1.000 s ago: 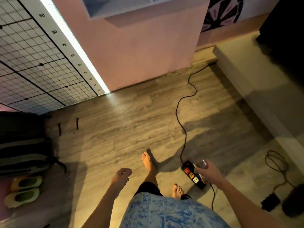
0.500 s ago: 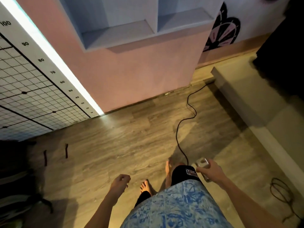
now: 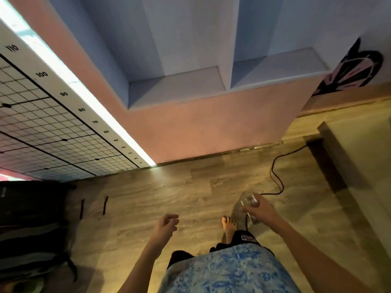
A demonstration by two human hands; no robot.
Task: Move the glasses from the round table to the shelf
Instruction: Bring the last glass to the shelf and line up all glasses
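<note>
Right hand (image 3: 259,210) grips a clear glass (image 3: 247,203), tilted with its long axis up-left toward the shelf (image 3: 275,66); left hand (image 3: 166,226) hangs loosely curled, empty.

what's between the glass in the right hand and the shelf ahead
Nothing visible blocks the way. The right hand holds the glass over bare floor, and the shelf compartments ahead show nothing inside. A black cable lies on the floor to the right, low and off the line; the left hand is empty.
</note>
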